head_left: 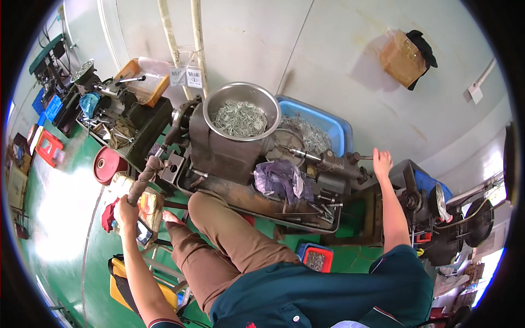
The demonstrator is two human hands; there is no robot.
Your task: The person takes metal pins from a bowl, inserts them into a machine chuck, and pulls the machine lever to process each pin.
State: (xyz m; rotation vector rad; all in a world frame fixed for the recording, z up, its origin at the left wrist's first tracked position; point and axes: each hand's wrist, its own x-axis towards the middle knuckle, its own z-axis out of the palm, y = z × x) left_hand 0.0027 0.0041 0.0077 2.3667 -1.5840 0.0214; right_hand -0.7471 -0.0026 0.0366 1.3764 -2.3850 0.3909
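A small bench lathe (pixel 224 156) stands before my knees, with a steel bowl (pixel 210 121) of small metal parts on top. At the left, my left hand (pixel 127 213) is closed round the lower end of a long lever (pixel 143 177) wrapped in brown material. On the far right, my right hand (pixel 382 164) is closed on the end of a thin crank handle (pixel 367 157) on the lathe's tailstock (pixel 336 164). A metal drill chuck (pixel 298 153) points from the tailstock toward the bowl side. A crumpled purple cloth (pixel 278 179) lies in front of it.
Behind the lathe is a blue bin (pixel 345 128) of metal shavings or parts. Loose tools (pixel 327 210) lie in the lathe tray's right end. Below stands a red bin (pixel 328 257) with small parts. Left are a stool (pixel 156 218) and another machine (pixel 123 106); more machinery (pixel 418 205) stands right.
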